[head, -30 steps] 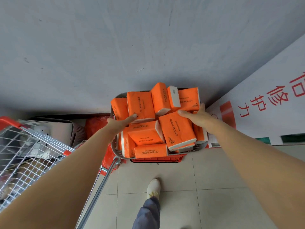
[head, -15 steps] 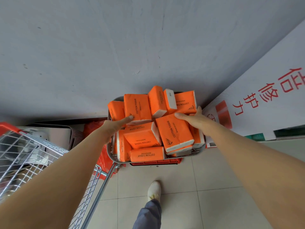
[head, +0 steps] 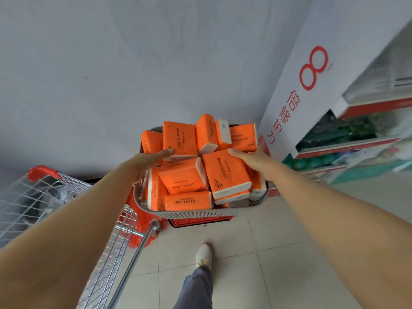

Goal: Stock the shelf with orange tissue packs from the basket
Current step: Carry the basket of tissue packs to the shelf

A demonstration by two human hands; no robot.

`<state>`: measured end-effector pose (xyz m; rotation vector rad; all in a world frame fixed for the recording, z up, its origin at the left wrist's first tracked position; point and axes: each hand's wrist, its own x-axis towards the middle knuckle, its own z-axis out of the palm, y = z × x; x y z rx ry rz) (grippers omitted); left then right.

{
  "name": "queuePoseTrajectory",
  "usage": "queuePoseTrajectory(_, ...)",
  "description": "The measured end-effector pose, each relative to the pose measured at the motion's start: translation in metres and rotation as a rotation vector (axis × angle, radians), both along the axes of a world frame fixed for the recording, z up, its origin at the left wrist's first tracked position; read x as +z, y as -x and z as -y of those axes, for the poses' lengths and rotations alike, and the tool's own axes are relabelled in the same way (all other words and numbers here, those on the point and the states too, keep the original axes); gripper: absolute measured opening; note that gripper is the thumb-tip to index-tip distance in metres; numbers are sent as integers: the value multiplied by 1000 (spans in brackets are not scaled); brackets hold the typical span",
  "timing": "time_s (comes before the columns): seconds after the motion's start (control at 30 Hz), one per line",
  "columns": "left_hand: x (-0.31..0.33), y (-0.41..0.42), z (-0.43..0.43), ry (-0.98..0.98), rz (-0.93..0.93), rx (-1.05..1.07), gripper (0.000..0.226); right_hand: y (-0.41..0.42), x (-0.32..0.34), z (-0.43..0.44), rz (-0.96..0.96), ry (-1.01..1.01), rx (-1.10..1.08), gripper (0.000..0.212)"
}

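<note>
The grey basket (head: 196, 213) is heaped with orange tissue packs (head: 182, 184), each printed "COTTON TISSUE", lying and leaning at mixed angles above its rim. More than 10 packs show.

The left hand (head: 149, 160) clamps the basket's left side. 1 digit stretches over the rim onto an upright pack (head: 179, 141) at the far left of the heap, and the other fingers are hidden below. The right hand (head: 253, 158) clamps the basket's right side in the same way, its thumb pressed on the far end of a big tilted pack (head: 225, 172) and its fingers out of sight.

Directly below the basket's near rim shows the edge of a red crate (head: 200, 220). Left of the basket stands a wire shopping cart (head: 44, 197) with a red handle. Behind the basket rises a grey wall (head: 111, 74). Right of the basket stands a white panel (head: 312, 97) with red characters, and beyond that a shelf (head: 367, 150) with red edges and blurred green goods. Nearer the person than the basket, 1 white shoe (head: 203, 255) stands on the tiled floor (head: 278, 264).
</note>
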<state>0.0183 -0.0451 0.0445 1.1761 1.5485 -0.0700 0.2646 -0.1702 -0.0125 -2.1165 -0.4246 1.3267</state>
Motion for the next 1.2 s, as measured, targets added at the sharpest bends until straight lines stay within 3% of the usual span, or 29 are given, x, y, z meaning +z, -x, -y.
queuePoseTrajectory(0.13,44,-8,61,-47,0,-80,90,6,39,71,20,-79,-105,122)
queuePoseTrajectory(0.3,80,-27,145,-101,24,-188,88,-2,67,173,34,-199,-243,112)
queuePoseTrajectory(0.47,97,-68,232,-124,74,-311,78,-20,87,284,53,-225,-353,121)
queuePoseTrajectory(0.57,102,-105,281,-92,78,-408,83,-36,94,353,45,-246,-457,98)
queuePoseTrajectory(0.8,108,-224,381,-40,70,-694,77,-96,99,494,98,-193,-786,114)
queuePoseTrajectory(0.93,102,-305,425,-72,80,-872,98,-133,103,560,128,-176,-974,107)
queuePoseTrajectory(1.07,100,-390,472,2,177,-1020,65,-175,109,614,143,-190,-1125,123)
queuePoseTrajectory(1.13,96,-433,492,-2,184,-1102,79,-197,112,640,166,-183,-1192,124)
queuePoseTrajectory(1.2,95,-475,515,2,212,-1184,77,-216,116,665,197,-185,-1270,113)
